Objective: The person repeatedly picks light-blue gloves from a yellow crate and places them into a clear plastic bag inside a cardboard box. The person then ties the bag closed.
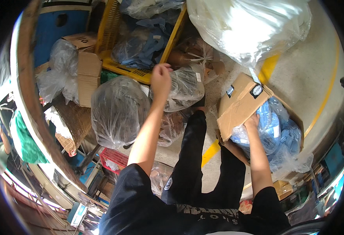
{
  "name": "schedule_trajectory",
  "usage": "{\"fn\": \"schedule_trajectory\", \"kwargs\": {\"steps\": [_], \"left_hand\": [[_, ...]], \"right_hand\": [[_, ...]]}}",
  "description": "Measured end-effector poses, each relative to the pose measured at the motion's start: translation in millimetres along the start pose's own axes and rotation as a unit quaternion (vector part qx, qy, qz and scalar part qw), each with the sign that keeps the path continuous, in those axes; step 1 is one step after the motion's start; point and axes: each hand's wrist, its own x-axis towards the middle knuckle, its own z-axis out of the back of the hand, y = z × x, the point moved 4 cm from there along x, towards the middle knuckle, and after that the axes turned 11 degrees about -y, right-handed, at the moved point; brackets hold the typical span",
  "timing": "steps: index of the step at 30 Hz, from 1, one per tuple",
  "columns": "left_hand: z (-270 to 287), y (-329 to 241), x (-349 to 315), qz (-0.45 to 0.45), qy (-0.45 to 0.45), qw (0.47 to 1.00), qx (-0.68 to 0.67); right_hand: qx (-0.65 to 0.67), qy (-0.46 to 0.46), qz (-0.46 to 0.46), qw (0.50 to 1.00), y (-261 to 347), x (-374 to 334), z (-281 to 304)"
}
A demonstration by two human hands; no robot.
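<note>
A worker's right hand (252,122) reaches into an open cardboard box (240,102) at right of centre, its fingers partly hidden among plastic-wrapped blue items (271,121); how firmly it grips, if at all, cannot be told. The left hand (161,74), fingers curled in, is at the near rim of a yellow crate (131,73) at upper centre; whether it holds anything is unclear. The box sits aslant, its mouth turned up toward the viewer, a broad flap spread to the upper left, and the wrapped load running lengthwise from upper left to lower right. A swollen white bag (250,27) crowds the box's upper edge and a black trouser leg (233,164) its lower left, while bare concrete (299,74) opens to the upper right, toward a curved yellow line (323,105).
</note>
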Motion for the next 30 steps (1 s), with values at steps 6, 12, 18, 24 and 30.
{"fn": "schedule_trajectory", "kwargs": {"steps": [6, 12, 18, 24, 30], "left_hand": [[-33, 90, 169, -0.015, 0.008, 0.968, 0.251], [-102, 132, 221, -0.059, 0.158, 0.909, 0.38], [-71, 121, 221, -0.053, 0.174, 0.857, 0.482], [29, 29, 191, -0.054, -0.09, 0.984, 0.142], [45, -52, 42, 0.145, 0.098, 0.891, -0.419]], "right_hand": [[-0.059, 0.018, 0.075, 0.995, -10, -32, 59], [0.233, 0.0, -0.176, 0.956, -52, -85, 170], [0.283, -0.069, -0.219, 0.931, -99, -139, 198], [0.191, 0.008, -0.247, 0.95, -85, -183, 195], [0.423, -0.169, -0.126, 0.881, -66, -187, 210]]}}
